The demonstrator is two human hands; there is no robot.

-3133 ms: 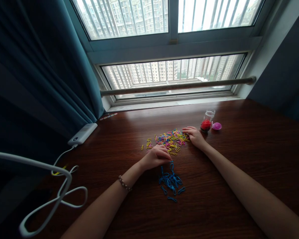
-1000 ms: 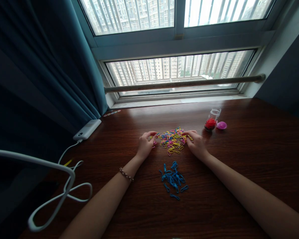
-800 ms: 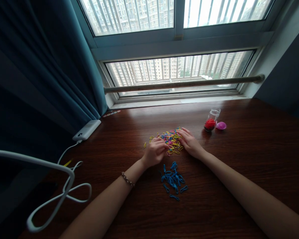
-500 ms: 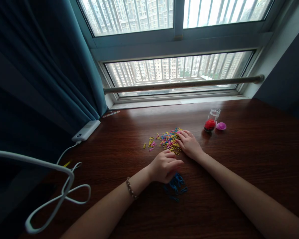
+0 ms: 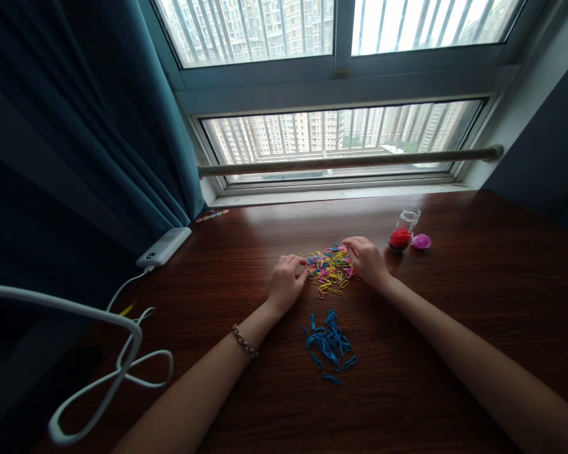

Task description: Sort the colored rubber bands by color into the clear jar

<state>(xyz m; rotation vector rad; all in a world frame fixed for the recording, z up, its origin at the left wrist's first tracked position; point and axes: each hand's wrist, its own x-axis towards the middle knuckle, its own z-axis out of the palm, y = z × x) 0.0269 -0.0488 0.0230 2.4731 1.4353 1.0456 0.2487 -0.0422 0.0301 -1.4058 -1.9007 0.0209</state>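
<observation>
While my half-curled left hand [image 5: 288, 281] and right hand [image 5: 366, 261] flank the mixed bands [image 5: 330, 268], whether gripping any I can't tell, blue bands [image 5: 329, 341] lie nearer me on the bench [image 5: 392, 378], presumably separated by colour.

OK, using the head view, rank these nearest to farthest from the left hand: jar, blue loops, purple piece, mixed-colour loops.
1. Mixed-colour loops: just right of the left hand.
2. Blue loops: right, nearer the viewer.
3. Jar: farther right, beyond the right hand.
4. Purple piece: just right of the jar.
</observation>
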